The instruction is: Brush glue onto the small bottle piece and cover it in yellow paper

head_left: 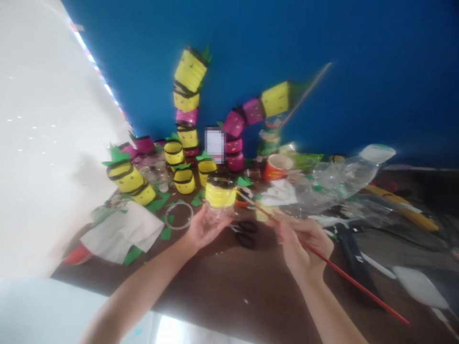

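My left hand point(207, 228) grips a small clear plastic bottle piece point(220, 197) by its unpainted lower part. Its upper side wears yellow paint, and a black band runs round the top. In my right hand point(304, 241) is a long red-handled paintbrush point(353, 276), held between thumb and fingers, its tip touching or very close to the yellow side. Black-handled scissors point(246, 234) lie on the table just behind and between my hands. A clear ring point(179, 216) rests left of my left hand.
Yellow and magenta painted cups point(188, 71) stand stacked against the blue wall. A red paper cup point(278, 167), clear plastic bottles point(353, 172), a yellow-handled tool point(403, 208) and a black glue gun point(353, 255) are to the right. White cloth point(125, 229) and green paper scraps lie left.
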The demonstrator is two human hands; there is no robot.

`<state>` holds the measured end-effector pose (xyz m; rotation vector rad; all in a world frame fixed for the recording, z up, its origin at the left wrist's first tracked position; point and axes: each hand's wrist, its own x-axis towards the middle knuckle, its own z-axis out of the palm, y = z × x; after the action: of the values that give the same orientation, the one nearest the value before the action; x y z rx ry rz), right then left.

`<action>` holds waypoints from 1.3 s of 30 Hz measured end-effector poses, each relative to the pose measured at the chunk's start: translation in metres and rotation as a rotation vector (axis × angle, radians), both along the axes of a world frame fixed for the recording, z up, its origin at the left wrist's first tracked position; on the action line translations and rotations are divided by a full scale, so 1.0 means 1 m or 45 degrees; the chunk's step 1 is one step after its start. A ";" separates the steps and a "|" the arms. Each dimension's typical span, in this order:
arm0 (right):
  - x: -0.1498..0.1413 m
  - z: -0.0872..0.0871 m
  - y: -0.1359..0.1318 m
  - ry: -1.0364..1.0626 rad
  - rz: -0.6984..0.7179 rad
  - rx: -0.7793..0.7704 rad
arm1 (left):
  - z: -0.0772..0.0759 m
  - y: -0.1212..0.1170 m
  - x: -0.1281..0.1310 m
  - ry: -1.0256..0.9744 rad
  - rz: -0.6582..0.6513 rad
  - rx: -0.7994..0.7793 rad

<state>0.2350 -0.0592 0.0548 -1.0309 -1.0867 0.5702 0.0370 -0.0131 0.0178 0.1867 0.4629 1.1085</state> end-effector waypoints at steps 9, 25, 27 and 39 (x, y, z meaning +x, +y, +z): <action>-0.001 0.000 0.000 0.016 0.021 0.027 | 0.000 0.000 0.001 0.008 -0.003 0.020; -0.005 0.006 0.000 -0.028 0.084 0.198 | -0.004 0.001 0.003 -0.031 0.015 0.102; -0.004 0.006 0.000 -0.053 0.066 0.196 | -0.004 0.001 0.004 -0.025 0.004 0.125; -0.006 0.012 -0.002 -0.143 0.092 0.211 | -0.001 0.000 0.004 0.011 0.019 0.160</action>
<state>0.2288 -0.0609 0.0668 -0.8907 -1.2528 0.4757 0.0406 -0.0126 0.0164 0.2984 0.4030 1.1523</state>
